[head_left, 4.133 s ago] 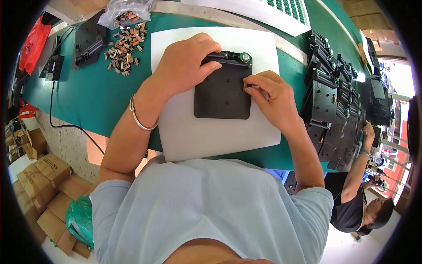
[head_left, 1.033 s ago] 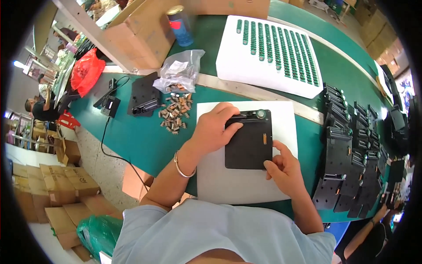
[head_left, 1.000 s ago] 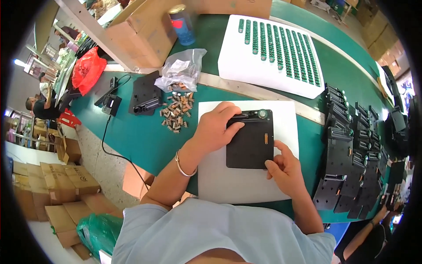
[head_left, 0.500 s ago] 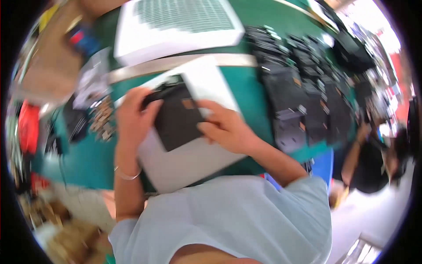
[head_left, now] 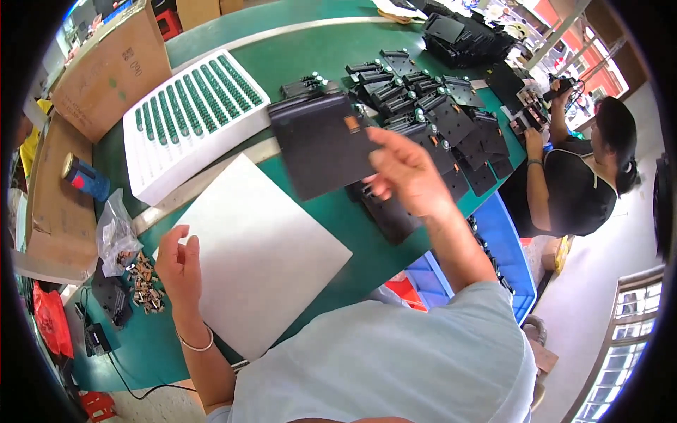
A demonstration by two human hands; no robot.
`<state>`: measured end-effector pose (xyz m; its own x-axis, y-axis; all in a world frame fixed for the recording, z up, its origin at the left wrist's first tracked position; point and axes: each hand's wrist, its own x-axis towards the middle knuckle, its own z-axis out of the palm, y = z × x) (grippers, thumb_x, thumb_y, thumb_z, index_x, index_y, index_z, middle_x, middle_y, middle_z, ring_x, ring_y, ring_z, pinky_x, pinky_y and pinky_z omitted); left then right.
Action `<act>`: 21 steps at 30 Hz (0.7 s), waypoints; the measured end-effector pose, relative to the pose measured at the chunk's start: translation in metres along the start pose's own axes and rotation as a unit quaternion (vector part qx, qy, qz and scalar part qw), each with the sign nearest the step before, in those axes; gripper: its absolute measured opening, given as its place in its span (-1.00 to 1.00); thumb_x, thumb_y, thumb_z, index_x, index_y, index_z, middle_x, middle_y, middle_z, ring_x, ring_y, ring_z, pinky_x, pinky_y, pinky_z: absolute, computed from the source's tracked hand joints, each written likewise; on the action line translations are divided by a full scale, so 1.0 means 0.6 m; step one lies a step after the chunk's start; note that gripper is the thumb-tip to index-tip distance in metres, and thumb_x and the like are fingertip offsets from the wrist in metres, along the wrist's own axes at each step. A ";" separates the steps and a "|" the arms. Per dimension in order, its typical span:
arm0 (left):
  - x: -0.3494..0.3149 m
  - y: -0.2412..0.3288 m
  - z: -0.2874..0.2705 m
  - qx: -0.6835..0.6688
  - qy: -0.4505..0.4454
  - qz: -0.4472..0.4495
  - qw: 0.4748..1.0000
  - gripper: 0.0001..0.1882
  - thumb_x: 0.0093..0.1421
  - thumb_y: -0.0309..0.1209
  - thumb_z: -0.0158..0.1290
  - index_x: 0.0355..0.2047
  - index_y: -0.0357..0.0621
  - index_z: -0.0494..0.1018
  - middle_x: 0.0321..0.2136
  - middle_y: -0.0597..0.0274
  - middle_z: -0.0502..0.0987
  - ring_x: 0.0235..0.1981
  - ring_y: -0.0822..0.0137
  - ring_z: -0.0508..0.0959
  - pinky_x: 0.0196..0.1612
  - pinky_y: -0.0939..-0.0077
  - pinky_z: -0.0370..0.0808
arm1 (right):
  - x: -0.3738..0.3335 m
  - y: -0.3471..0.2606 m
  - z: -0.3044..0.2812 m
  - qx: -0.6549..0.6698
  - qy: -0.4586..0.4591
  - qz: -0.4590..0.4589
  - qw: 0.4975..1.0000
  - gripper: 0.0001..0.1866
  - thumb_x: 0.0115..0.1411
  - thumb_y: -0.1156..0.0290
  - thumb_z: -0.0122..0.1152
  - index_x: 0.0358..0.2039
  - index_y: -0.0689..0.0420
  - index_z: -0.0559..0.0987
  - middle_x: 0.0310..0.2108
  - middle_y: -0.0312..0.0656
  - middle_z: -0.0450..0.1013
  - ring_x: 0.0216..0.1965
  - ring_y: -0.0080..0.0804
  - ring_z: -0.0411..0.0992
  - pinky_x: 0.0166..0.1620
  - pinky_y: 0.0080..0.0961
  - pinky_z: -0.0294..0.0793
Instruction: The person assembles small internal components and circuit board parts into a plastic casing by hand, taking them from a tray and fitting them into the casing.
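My right hand [head_left: 409, 169] pinches the right edge of a black square plate [head_left: 317, 148] with a small orange patch near one corner. That plate is held above the green tabletop, beside many similar black plates [head_left: 444, 120] with dark rod-like fittings and shiny round tips. Over the left edge of a white square board [head_left: 261, 254] is my left hand [head_left: 180, 268], its fingers loosely bent, thumb apart, nothing visible in them. Close to it lies a heap of small copper-coloured and silver parts [head_left: 146, 285], next to a clear plastic bag [head_left: 116, 233].
A white foam tray [head_left: 151, 176] with rows of green pieces stands at the back left, near cardboard boxes [head_left: 106, 84] and a blue can [head_left: 86, 178]. Blue crates [head_left: 504, 240] sit below the right table edge. Another person [head_left: 575, 176] works at the right.
My right hand has carried the black plate off the white board, away to the right and toward the other plates. My left hand has let go of it. The view has turned right.
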<state>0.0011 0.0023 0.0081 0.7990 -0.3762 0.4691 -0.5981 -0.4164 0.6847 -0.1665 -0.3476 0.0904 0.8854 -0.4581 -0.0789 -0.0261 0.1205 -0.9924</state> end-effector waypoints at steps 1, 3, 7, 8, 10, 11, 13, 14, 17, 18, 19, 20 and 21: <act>-0.002 -0.004 0.001 -0.002 0.004 -0.006 1.000 -0.81 0.18 -0.51 0.17 -0.18 -0.25 0.51 -0.31 0.29 0.54 -0.60 0.57 0.32 -0.54 0.69 0.28 | 0.004 -0.004 -0.026 -0.003 0.027 -0.023 0.999 -0.54 0.31 0.40 0.13 0.18 0.26 0.36 -0.43 -0.26 0.50 -0.55 -0.63 0.44 -0.51 -0.70 0.40; 0.000 -0.006 0.003 -0.008 0.003 -0.002 1.000 -0.82 0.18 -0.51 0.17 -0.20 -0.25 0.52 -0.31 0.29 0.54 -0.59 0.58 0.32 -0.54 0.70 0.28 | 0.012 -0.012 -0.092 0.014 0.085 -0.061 0.994 -0.56 0.32 0.41 0.10 0.18 0.25 0.37 -0.47 -0.22 0.53 -0.58 -0.63 0.44 -0.54 -0.69 0.42; -0.001 -0.018 0.008 -0.020 -0.001 -0.006 1.000 -0.83 0.18 -0.49 0.17 -0.22 -0.25 0.52 -0.33 0.32 0.54 -0.59 0.59 0.32 -0.52 0.72 0.29 | 0.044 -0.033 -0.238 0.001 0.205 -0.098 0.974 -0.63 0.37 0.35 0.04 0.14 0.18 0.44 -0.48 -0.29 0.49 -0.61 -0.67 0.37 -0.56 -0.70 0.34; 0.000 -0.015 0.007 -0.018 -0.003 -0.004 1.000 -0.83 0.18 -0.49 0.17 -0.22 -0.25 0.52 -0.33 0.32 0.54 -0.59 0.59 0.32 -0.52 0.72 0.29 | 0.054 -0.033 -0.288 -0.010 0.233 -0.100 0.967 -0.64 0.37 0.33 0.04 0.13 0.15 0.45 -0.48 -0.32 0.47 -0.58 -0.68 0.36 -0.55 -0.70 0.34; 0.005 -0.008 0.009 -0.020 -0.014 -0.014 1.000 -0.85 0.19 -0.49 0.16 -0.23 -0.26 0.53 -0.36 0.34 0.53 -0.59 0.58 0.32 -0.52 0.73 0.30 | 0.069 -0.038 -0.381 -0.028 0.285 -0.081 0.954 -0.67 0.34 0.32 0.10 0.09 0.10 0.49 -0.46 -0.35 0.46 -0.55 -0.69 0.38 -0.53 -0.70 0.38; 0.005 -0.008 0.010 -0.018 -0.014 -0.011 1.000 -0.85 0.19 -0.49 0.16 -0.23 -0.26 0.53 -0.36 0.34 0.53 -0.59 0.58 0.32 -0.52 0.73 0.30 | 0.077 -0.039 -0.416 -0.023 0.299 -0.071 0.951 -0.67 0.32 0.32 0.14 0.07 0.09 0.50 -0.45 -0.35 0.47 -0.55 -0.69 0.38 -0.52 -0.70 0.41; 0.004 -0.012 0.013 -0.005 -0.010 -0.009 1.000 -0.85 0.18 -0.50 0.16 -0.24 -0.26 0.53 -0.38 0.36 0.52 -0.59 0.59 0.31 -0.52 0.72 0.29 | 0.097 -0.024 -0.504 -0.034 0.364 -0.049 0.930 -0.70 0.32 0.30 0.13 0.02 0.09 0.53 -0.46 -0.35 0.47 -0.54 -0.69 0.39 -0.54 -0.69 0.41; 0.004 -0.010 0.014 -0.004 -0.010 -0.006 1.000 -0.85 0.18 -0.50 0.16 -0.24 -0.26 0.53 -0.38 0.36 0.52 -0.59 0.59 0.31 -0.52 0.72 0.29 | 0.105 -0.016 -0.536 -0.038 0.392 -0.032 0.918 -0.72 0.34 0.30 0.10 0.01 0.08 0.53 -0.47 -0.36 0.46 -0.55 -0.70 0.38 -0.54 -0.70 0.40; 0.002 -0.009 0.010 -0.010 -0.022 -0.035 0.999 -0.85 0.17 -0.50 0.17 -0.24 -0.26 0.53 -0.40 0.37 0.52 -0.59 0.59 0.30 -0.52 0.72 0.29 | 0.121 0.004 -0.590 -0.039 0.449 0.030 0.892 -0.75 0.33 0.30 0.09 -0.02 0.00 0.56 -0.49 -0.38 0.45 -0.58 -0.71 0.35 -0.57 -0.69 0.38; 0.001 -0.015 0.011 -0.013 -0.021 -0.031 0.999 -0.85 0.17 -0.50 0.17 -0.24 -0.26 0.53 -0.40 0.37 0.52 -0.59 0.59 0.30 -0.52 0.72 0.29 | 0.123 0.010 -0.601 -0.037 0.448 0.030 0.893 -0.75 0.33 0.30 0.09 -0.02 0.00 0.56 -0.49 -0.38 0.45 -0.58 -0.71 0.35 -0.57 -0.69 0.38; 0.000 -0.019 0.012 -0.016 -0.021 -0.028 0.999 -0.85 0.17 -0.51 0.17 -0.24 -0.26 0.53 -0.40 0.37 0.52 -0.59 0.60 0.30 -0.52 0.72 0.29 | 0.124 0.015 -0.611 -0.044 0.453 0.044 0.889 -0.76 0.34 0.30 0.07 -0.03 -0.02 0.57 -0.50 -0.39 0.44 -0.61 -0.71 0.33 -0.58 -0.70 0.37; -0.002 -0.021 0.013 -0.012 -0.019 -0.027 0.999 -0.85 0.17 -0.51 0.17 -0.24 -0.26 0.53 -0.40 0.37 0.52 -0.59 0.60 0.30 -0.52 0.72 0.29 | 0.128 0.021 -0.616 -0.051 0.457 0.059 0.886 -0.76 0.34 0.30 0.05 -0.03 -0.05 0.57 -0.51 -0.39 0.44 -0.63 -0.71 0.31 -0.60 -0.70 0.36; -0.003 -0.022 0.014 -0.024 -0.019 -0.050 0.998 -0.85 0.17 -0.51 0.17 -0.24 -0.27 0.53 -0.40 0.37 0.52 -0.58 0.60 0.30 -0.52 0.72 0.29 | 0.131 0.025 -0.621 -0.048 0.455 0.059 0.887 -0.76 0.34 0.30 0.05 -0.03 -0.05 0.57 -0.51 -0.39 0.44 -0.63 -0.71 0.31 -0.60 -0.70 0.36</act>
<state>0.0071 0.0017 -0.0065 0.8507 -0.3663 0.3770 -0.5118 -0.4129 0.7534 -0.2702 -0.7099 0.0339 0.1330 -0.9740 -0.1833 -0.1723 0.1594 -0.9721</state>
